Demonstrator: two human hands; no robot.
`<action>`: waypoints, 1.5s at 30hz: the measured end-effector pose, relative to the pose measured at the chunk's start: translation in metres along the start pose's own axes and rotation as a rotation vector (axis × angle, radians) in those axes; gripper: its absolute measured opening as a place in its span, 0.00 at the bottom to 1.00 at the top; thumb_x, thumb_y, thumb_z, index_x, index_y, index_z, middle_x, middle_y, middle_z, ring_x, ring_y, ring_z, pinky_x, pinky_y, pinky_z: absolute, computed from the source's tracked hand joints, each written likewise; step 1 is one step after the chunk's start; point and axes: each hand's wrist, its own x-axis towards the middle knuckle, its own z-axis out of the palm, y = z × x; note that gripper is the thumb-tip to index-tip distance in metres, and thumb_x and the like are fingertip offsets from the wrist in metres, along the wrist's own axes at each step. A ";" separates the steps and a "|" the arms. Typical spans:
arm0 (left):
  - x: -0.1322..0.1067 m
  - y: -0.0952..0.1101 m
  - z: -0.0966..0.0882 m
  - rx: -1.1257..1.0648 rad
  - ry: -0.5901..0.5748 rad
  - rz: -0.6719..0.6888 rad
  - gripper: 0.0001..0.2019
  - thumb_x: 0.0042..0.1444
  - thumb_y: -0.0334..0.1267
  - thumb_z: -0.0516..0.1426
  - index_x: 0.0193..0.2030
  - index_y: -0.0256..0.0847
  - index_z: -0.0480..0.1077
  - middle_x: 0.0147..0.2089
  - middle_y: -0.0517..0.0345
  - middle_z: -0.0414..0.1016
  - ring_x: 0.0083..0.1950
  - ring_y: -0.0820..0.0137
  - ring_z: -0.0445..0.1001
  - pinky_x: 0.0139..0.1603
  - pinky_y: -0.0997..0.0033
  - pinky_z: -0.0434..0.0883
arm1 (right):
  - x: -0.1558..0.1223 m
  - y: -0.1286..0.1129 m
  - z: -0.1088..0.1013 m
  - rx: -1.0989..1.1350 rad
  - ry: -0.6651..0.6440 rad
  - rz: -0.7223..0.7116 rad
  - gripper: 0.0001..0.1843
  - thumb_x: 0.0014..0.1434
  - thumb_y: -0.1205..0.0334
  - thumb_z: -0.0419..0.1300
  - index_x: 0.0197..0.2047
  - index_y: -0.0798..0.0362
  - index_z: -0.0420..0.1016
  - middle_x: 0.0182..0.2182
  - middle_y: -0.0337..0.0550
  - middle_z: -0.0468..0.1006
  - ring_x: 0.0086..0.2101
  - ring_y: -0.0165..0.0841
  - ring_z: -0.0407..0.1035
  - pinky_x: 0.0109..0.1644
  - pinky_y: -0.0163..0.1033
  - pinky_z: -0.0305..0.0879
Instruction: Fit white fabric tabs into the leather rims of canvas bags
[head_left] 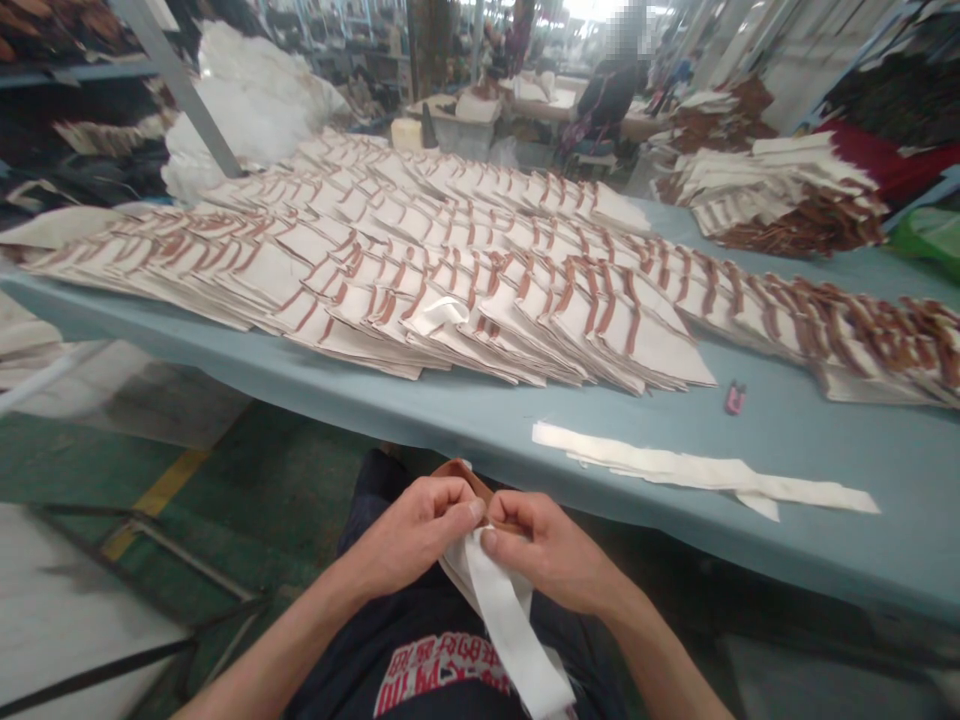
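Note:
Both my hands are closed together over my lap, below the table's front edge. My left hand (420,530) and my right hand (544,545) pinch a cream fabric piece with a brown strap (469,475) between their fingertips. A white paper strip (514,630) hangs from the pinch down across my dark shirt. On the blue table (480,400) lie overlapping rows of several cream fabric pieces with brown straps (465,260).
Loose white strips (697,468) and a small pink object (735,398) lie near the table's front right. Further piles of fabric pieces (780,190) sit at the back right. Another person (611,90) sits behind the table. A metal frame (150,600) stands on the floor at my left.

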 end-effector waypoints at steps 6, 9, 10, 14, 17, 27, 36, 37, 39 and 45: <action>0.000 0.000 -0.001 -0.022 -0.024 0.019 0.21 0.60 0.55 0.55 0.28 0.40 0.62 0.27 0.65 0.57 0.28 0.74 0.52 0.28 0.73 0.53 | -0.001 -0.001 0.000 0.009 -0.007 0.020 0.13 0.57 0.56 0.59 0.27 0.51 0.60 0.22 0.30 0.57 0.25 0.26 0.50 0.28 0.35 0.46; 0.000 -0.001 -0.001 -0.027 -0.032 0.030 0.22 0.61 0.57 0.55 0.28 0.40 0.61 0.28 0.65 0.57 0.29 0.74 0.52 0.29 0.73 0.53 | 0.000 0.000 -0.001 0.022 -0.012 0.020 0.13 0.57 0.56 0.59 0.27 0.51 0.60 0.22 0.30 0.57 0.25 0.26 0.50 0.28 0.35 0.46; 0.000 -0.001 -0.002 -0.026 -0.032 0.034 0.22 0.62 0.57 0.55 0.28 0.40 0.60 0.28 0.65 0.56 0.29 0.74 0.52 0.29 0.73 0.53 | 0.000 0.001 -0.001 0.030 -0.015 0.022 0.13 0.57 0.56 0.59 0.27 0.51 0.61 0.22 0.30 0.57 0.25 0.26 0.50 0.28 0.35 0.46; 0.001 -0.004 -0.003 -0.011 -0.030 0.041 0.24 0.63 0.59 0.54 0.27 0.41 0.59 0.28 0.66 0.55 0.29 0.73 0.51 0.29 0.73 0.52 | 0.002 0.003 -0.002 0.072 -0.037 0.042 0.11 0.56 0.57 0.59 0.28 0.51 0.62 0.22 0.30 0.57 0.25 0.26 0.49 0.28 0.35 0.46; 0.001 -0.005 -0.004 -0.018 -0.039 0.034 0.25 0.63 0.61 0.54 0.28 0.41 0.60 0.28 0.65 0.55 0.29 0.73 0.52 0.29 0.73 0.53 | 0.003 0.002 -0.002 0.106 -0.057 0.051 0.12 0.56 0.56 0.60 0.28 0.52 0.62 0.23 0.30 0.57 0.25 0.26 0.49 0.28 0.34 0.45; 0.002 -0.010 -0.005 -0.032 -0.037 -0.004 0.22 0.59 0.57 0.58 0.30 0.38 0.66 0.29 0.63 0.61 0.31 0.72 0.55 0.31 0.73 0.56 | 0.007 0.011 -0.002 0.122 -0.069 0.067 0.16 0.58 0.54 0.62 0.27 0.51 0.61 0.22 0.29 0.55 0.25 0.25 0.48 0.27 0.33 0.44; 0.008 -0.026 -0.006 -0.048 -0.019 -0.058 0.18 0.57 0.51 0.59 0.30 0.37 0.67 0.29 0.63 0.62 0.30 0.73 0.56 0.31 0.74 0.56 | 0.012 0.025 0.001 0.142 -0.069 0.128 0.16 0.56 0.51 0.63 0.29 0.52 0.63 0.23 0.30 0.58 0.25 0.25 0.50 0.28 0.34 0.45; 0.008 -0.028 -0.006 -0.054 -0.020 -0.062 0.18 0.57 0.51 0.59 0.30 0.37 0.67 0.29 0.63 0.63 0.30 0.73 0.56 0.31 0.73 0.56 | 0.013 0.026 0.001 0.145 -0.070 0.136 0.18 0.56 0.49 0.63 0.28 0.52 0.63 0.23 0.30 0.58 0.25 0.25 0.50 0.28 0.34 0.45; 0.009 -0.030 -0.007 -0.065 -0.020 -0.066 0.18 0.56 0.51 0.59 0.30 0.37 0.67 0.29 0.63 0.63 0.30 0.73 0.56 0.31 0.73 0.56 | 0.014 0.027 0.002 0.149 -0.066 0.147 0.20 0.55 0.47 0.64 0.28 0.52 0.63 0.23 0.30 0.58 0.25 0.25 0.50 0.28 0.34 0.45; 0.010 -0.037 -0.008 -0.099 -0.006 -0.078 0.18 0.55 0.52 0.61 0.29 0.37 0.67 0.28 0.64 0.63 0.30 0.73 0.56 0.31 0.74 0.56 | 0.017 0.030 0.004 0.153 -0.060 0.167 0.20 0.54 0.46 0.65 0.28 0.52 0.64 0.24 0.31 0.60 0.25 0.25 0.51 0.29 0.33 0.46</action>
